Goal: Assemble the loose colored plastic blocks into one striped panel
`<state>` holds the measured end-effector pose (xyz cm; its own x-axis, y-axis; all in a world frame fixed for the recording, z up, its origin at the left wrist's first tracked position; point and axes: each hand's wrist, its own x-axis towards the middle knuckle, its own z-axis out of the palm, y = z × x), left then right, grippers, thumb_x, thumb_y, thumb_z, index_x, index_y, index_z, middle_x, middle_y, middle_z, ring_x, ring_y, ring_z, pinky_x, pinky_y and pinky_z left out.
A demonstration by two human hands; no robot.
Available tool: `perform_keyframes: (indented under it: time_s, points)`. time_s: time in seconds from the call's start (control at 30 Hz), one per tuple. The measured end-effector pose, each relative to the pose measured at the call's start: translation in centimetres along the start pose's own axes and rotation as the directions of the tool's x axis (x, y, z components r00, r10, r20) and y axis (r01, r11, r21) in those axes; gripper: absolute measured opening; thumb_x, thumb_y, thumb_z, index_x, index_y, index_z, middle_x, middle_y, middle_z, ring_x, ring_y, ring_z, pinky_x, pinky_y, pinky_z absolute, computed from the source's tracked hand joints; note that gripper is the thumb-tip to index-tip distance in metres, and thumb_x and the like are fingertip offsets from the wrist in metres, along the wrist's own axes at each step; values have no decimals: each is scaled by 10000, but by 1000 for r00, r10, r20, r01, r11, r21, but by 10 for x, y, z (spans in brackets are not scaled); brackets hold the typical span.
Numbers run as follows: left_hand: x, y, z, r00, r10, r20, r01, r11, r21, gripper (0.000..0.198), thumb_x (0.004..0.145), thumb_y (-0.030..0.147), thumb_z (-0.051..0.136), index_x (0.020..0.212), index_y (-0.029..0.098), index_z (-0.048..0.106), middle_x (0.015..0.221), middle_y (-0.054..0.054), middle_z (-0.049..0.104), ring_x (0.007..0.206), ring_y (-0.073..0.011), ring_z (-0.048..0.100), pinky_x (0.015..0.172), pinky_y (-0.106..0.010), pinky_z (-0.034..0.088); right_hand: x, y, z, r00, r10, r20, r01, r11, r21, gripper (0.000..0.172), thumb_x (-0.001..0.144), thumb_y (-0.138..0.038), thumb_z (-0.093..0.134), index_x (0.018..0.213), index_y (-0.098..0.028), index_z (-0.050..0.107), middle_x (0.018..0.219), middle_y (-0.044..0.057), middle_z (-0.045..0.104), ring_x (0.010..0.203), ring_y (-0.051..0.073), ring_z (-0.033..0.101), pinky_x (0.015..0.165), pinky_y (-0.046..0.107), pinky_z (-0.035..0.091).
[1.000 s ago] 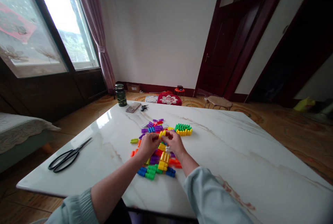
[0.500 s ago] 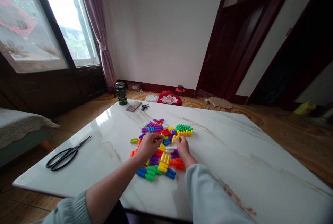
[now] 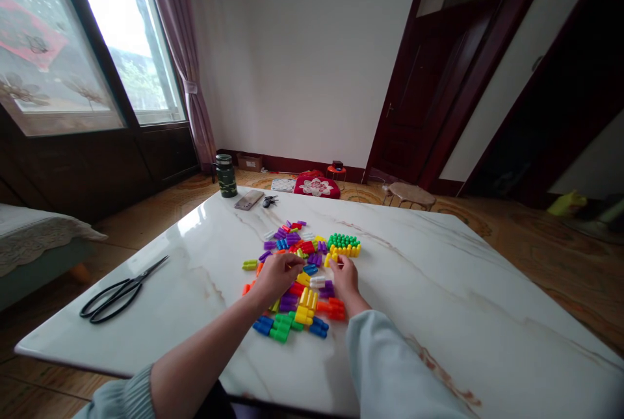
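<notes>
A pile of coloured plastic building blocks (image 3: 297, 276) lies in the middle of the white marble table (image 3: 439, 315). My left hand (image 3: 273, 276) rests on the pile's left side with its fingers curled down onto the blocks; what they pinch is hidden. My right hand (image 3: 347, 279) is at the pile's right side and pinches a small yellow block (image 3: 330, 258). That block sits just in front of a joined green and yellow block piece (image 3: 344, 243). Blue, green and yellow blocks (image 3: 287, 323) lie nearest to me.
Black scissors (image 3: 119, 292) lie near the table's left edge. At the far corner stand a dark green bottle (image 3: 226, 176), a phone (image 3: 249, 199) and keys (image 3: 269, 200). On the floor beyond are a red cushion (image 3: 316, 185) and a low stool (image 3: 411, 193). A bed (image 3: 34, 240) is at left.
Both hands held a yellow block together above the pile, then parted and went down. The right hand carried a yellow block toward the green and yellow piece; the left settled on the pile.
</notes>
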<state>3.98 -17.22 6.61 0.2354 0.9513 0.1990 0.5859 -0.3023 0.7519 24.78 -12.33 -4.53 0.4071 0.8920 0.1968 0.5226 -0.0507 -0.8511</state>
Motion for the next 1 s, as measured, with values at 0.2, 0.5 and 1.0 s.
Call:
perform_keyframes:
  time_s: [0.2, 0.5, 1.0]
  points:
    - [2, 2, -1, 1000, -16, 13, 16, 1000, -5, 237, 762, 249, 548, 873, 162, 739, 724, -22, 714, 643, -141, 622, 592, -219, 425, 4, 19, -11, 992, -82, -96, 61, 976, -207, 262, 721, -282, 575, 919, -134, 664, 926, 120, 677, 821, 221, 623, 758, 291, 463]
    - [1, -2, -3, 999, -42, 20, 41, 999, 10, 255, 751, 252, 540, 876, 162, 743, 685, -22, 706, 643, -153, 632, 605, -230, 434, 0, 7, -10, 981, -135, -141, 92, 956, -279, 148, 770, -326, 595, 765, -178, 594, 808, 68, 633, 695, 174, 572, 644, 250, 417]
    - [3, -15, -5, 997, -60, 49, 58, 997, 42, 273, 748, 291, 524, 848, 161, 742, 680, -25, 712, 666, -167, 656, 595, -226, 449, -13, -5, -14, 973, -166, 163, 226, 846, -484, 288, 874, -297, 486, 1059, -252, 702, 1114, 39, 643, 900, 161, 623, 765, 233, 426]
